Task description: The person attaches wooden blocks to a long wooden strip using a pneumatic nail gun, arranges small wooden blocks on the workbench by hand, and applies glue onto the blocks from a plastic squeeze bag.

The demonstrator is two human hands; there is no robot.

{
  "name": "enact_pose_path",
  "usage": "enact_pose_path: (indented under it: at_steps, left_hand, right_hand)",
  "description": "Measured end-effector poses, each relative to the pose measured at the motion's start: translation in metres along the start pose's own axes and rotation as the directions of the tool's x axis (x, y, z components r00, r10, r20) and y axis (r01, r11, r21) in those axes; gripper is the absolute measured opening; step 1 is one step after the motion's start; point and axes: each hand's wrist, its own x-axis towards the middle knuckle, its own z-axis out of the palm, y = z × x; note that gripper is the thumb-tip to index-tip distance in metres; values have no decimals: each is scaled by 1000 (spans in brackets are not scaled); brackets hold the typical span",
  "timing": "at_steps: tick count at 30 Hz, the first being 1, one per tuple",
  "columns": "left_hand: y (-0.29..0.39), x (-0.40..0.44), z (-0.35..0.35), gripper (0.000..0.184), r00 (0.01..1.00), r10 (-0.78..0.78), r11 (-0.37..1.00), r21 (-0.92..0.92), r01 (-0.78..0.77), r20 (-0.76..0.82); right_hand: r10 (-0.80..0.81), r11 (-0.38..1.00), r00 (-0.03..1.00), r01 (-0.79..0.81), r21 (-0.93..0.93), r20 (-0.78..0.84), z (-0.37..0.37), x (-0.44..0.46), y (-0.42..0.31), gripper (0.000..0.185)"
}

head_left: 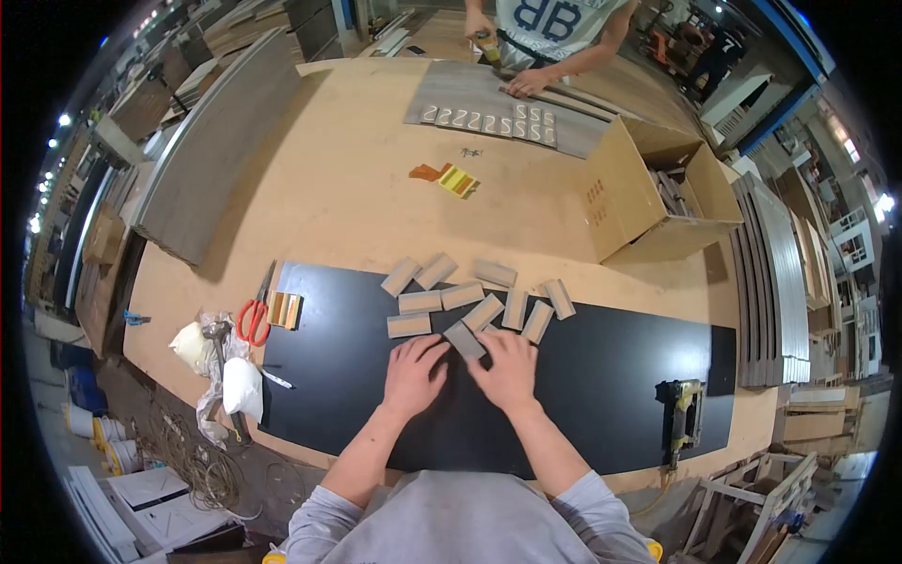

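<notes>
Over black panel, left hand palm down, right hand touching grey block

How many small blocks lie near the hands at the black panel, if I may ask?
At least 11: one block between the left hand and right hand; three blocks farthest out; two blocks nearer left; five blocks from the middle rightwards. Another may be partly hidden.
</notes>
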Motion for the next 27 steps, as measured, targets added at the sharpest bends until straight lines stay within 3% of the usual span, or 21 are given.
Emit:
enact_pose_path:
  at_steps: [2, 6, 10, 13, 16, 17, 21, 24, 27]
  left_hand:
    - [-9, -1, 4, 38, 998, -54, 998, -38, 53, -17]
    - [-14, -13, 9, 38, 994, -48, 997, -71, 41, -97]
    - [-9, -18, 9, 41, 991, -65, 997, -46, 60, -120]
    - [-7, -20, 13, 49, 968, -172, 982, -110, 154, -183]
    - [-2, -20, 0, 56, 997, 79, 994, 74, -78, -9]
    - [0, -21, 0, 53, 986, 114, 984, 122, -129, 119]
    - [2, -16, 7, 64, 979, 86, 969, 212, -125, 183]
    - [6, -15, 7, 69, 990, 16, 975, 219, -47, 142]
    - [-2, -21, 12, 70, 994, 3, 985, 170, -21, 108]
  right_hand:
    - [-58, 992, 997, 63, -107, 55, 5, 5, -18, 57]
    - [-121, 989, 992, 124, -81, 38, 19, 20, -12, 45]
    - [-130, 990, 981, 122, 64, 144, 20, 33, -2, 36]
    - [-104, 990, 988, 91, 106, 115, 15, 33, -4, 30]
    - [-41, 998, 997, 44, 42, -71, 1, 21, -3, 26]
    - [7, 1000, 998, -5, 24, -67, -7, 12, -2, 28]
    - [-9, 999, 1000, 9, 46, -2, -8, -17, 28, 35]
    - [26, 988, 998, -17, 153, -62, -26, 1, 40, 34]
    - [-85, 986, 929, 131, 104, -361, -93, 58, 67, 28]
